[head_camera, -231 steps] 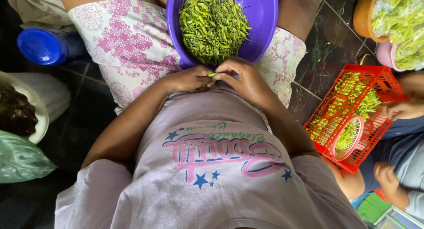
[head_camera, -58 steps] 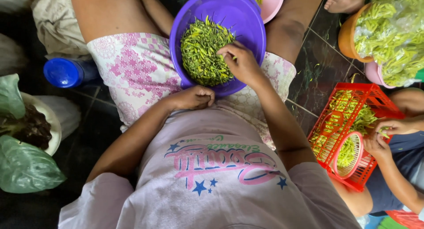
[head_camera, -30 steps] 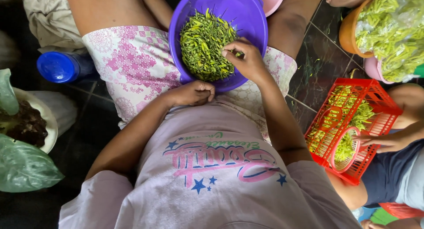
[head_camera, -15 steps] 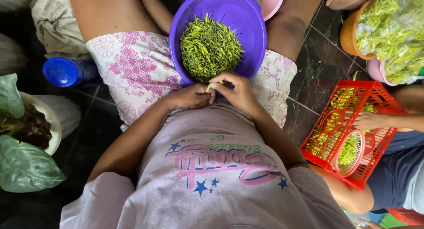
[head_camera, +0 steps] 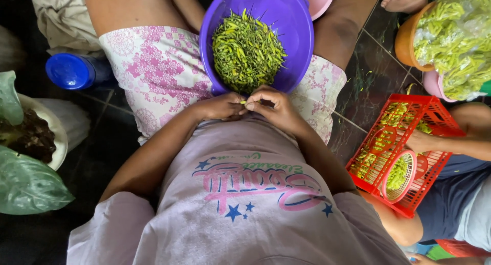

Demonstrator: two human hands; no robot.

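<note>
- The purple bowl [head_camera: 286, 24] sits in the lap between the thighs, its near rim just above both hands; the dark tiled floor [head_camera: 368, 60] is open to its right, up to the red crate [head_camera: 434, 116].
- A blue-capped bottle [head_camera: 69, 70] lies against the left thigh.
- The left hand [head_camera: 220, 106] and right hand [head_camera: 273, 104] meet fingertip to fingertip, pinching one small green chili [head_camera: 243, 102] between them, just below the bowl's rim.
- The chili's long axis runs roughly left to right; which end is the stem I cannot tell.
- Half a second ago the hands were already together; a second ago the right hand was reaching into the heap of chilies [head_camera: 248, 50].
</note>
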